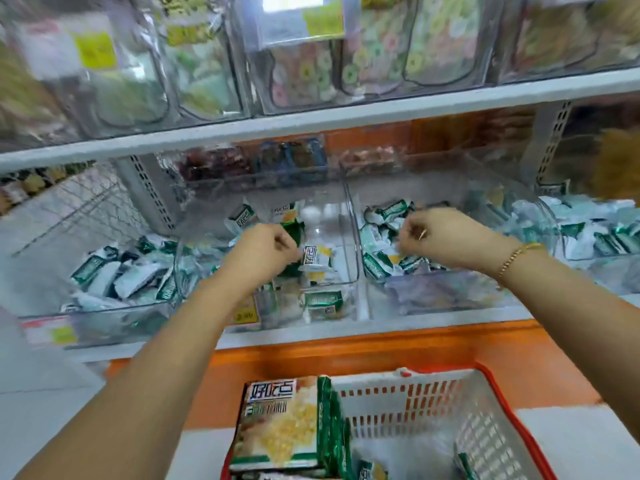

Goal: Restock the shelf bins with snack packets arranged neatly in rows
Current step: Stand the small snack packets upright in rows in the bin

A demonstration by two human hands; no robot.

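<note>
We see a small white, green and yellow snack packet (316, 257) pinched in the closed left hand (263, 251) inside the clear plastic middle bin (349, 237). Right of that bin, the right hand (436, 237) is curled over heaped packets (377, 237); its grip we cannot tell. Below the bin stands a red-rimmed white basket (485, 424) holding a green-edged box (280, 424).

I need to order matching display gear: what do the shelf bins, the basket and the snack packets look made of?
Shelf bins: clear, glossy rigid plastic by the look; packets show through the walls.
Basket: moulded plastic, pale slotted walls with a red rim, matte.
Snack packets: thin printed film, crinkled and slightly shiny; whether plastic or foil-lined I cannot tell.
</note>
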